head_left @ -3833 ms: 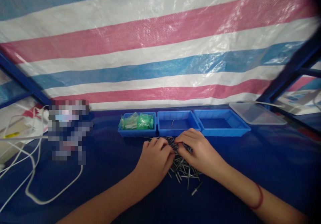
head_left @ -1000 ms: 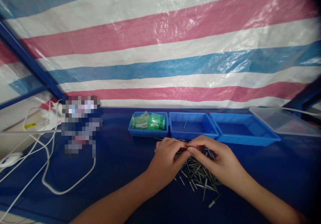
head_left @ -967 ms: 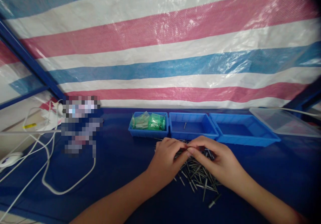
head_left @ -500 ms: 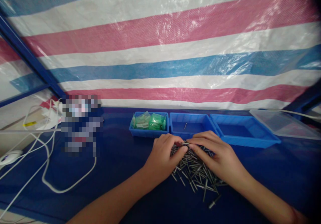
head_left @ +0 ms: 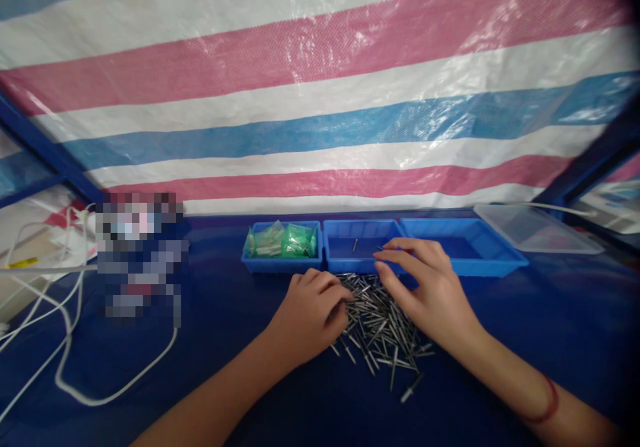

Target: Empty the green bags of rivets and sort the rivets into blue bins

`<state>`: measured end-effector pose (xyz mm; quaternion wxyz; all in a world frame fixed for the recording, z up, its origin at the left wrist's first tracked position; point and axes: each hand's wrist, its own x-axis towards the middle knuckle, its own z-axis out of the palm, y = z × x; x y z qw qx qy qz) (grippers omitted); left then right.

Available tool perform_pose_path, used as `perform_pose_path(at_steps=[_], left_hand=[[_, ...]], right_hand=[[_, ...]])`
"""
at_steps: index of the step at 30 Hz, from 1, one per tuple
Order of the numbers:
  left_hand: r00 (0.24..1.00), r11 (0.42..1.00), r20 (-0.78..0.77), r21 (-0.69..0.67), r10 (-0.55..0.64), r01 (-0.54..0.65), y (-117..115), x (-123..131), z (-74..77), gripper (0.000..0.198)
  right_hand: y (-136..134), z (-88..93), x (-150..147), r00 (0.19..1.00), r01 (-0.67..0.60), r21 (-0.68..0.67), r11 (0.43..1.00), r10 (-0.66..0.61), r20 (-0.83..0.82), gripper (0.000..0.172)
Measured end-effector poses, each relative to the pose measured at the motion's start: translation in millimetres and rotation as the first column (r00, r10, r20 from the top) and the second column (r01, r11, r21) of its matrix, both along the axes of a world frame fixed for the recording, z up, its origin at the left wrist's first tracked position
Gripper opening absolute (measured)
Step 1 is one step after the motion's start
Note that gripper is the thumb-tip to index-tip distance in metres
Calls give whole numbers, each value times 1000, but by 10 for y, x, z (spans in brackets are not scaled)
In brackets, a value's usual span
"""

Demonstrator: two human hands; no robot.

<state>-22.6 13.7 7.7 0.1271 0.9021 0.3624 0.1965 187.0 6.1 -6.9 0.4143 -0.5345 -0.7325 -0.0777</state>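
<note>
On the counter (head_left: 345, 413), rivets (head_left: 383, 323) by the curled left hand (head_left: 310, 313), grip unclear, may scatter if the unclenched right hand (head_left: 434, 283) brushes them.

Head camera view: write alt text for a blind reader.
Left hand at a heap of metal pins on a blue table; right hand by the middle of three blue trays. Green packets lie in the left tray.

Slim silvery metal rivets (head_left: 383, 317), loose crisscross heap, lying on dark blue tabletop (head_left: 330, 413)
</note>
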Motion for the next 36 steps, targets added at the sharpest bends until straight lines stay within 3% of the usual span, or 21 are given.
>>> perform_pose_path(at_steps=[3, 7, 13, 19, 24, 29, 36], left_hand=[[996, 998, -74, 27, -53, 55, -33, 17, 10, 10], [989, 995, -130, 60, -67, 76, -94, 95, -25, 16], [985, 998, -172, 51, -16, 25, -139, 212, -81, 12], [994, 996, -72, -4, 84, -84, -168, 235, -119, 9], [965, 975, 139, -45, 223, -218, -137, 206, -85, 11], [929, 973, 293, -122, 226, -198, -132, 194, -79, 9], [907, 967, 342, -149, 244, -204, -143, 196, -126, 9]], right_hand=[[-49, -15, -77, 997, -75, -31, 997, 74, -33, 17], [-85, -36, -145, 992, -119, -63, 991, 116, -51, 17], [-110, -47, -156, 989, -136, -64, 989, 132, -69, 16], [-125, -4, -140, 984, -161, -53, 986, 156, -88, 16], [-152, 68, -147, 965, -203, -85, 975, 185, -183, 14], [-170, 49, -193, 900, -329, -176, 928, 252, -354, 11], [-193, 46, -231, 875, -314, -178, 933, 211, -436, 14]])
